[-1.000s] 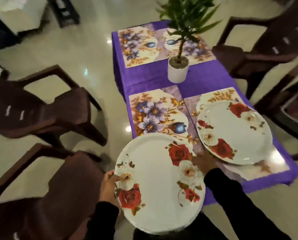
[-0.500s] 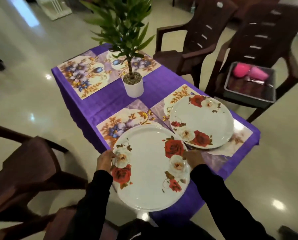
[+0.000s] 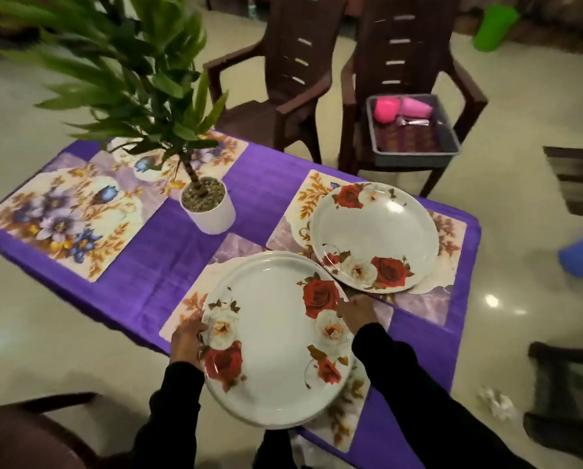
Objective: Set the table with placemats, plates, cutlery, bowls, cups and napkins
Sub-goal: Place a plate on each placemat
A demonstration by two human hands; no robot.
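Observation:
A stack of white rose-patterned plates [image 3: 273, 346] hovers over the near floral placemat [image 3: 186, 308]. My left hand [image 3: 185, 340] grips the stack's left rim and my right hand [image 3: 356, 311] grips its right rim. A single matching plate [image 3: 373, 236] lies on the right placemat [image 3: 313, 191]. Two bare floral placemats [image 3: 63, 221] [image 3: 215, 154] lie at the far end of the purple table [image 3: 154, 265].
A potted plant in a white pot [image 3: 208, 211] stands mid-table. A grey tray [image 3: 415, 154] with pink cups [image 3: 388, 110] and cutlery sits on a brown chair [image 3: 401, 62]. More chairs [image 3: 283, 62] ring the table. A crumpled white paper [image 3: 496, 404] lies on the floor.
The view has swung round the table's corner. The plate stack in both hands has come forward over the near placemat.

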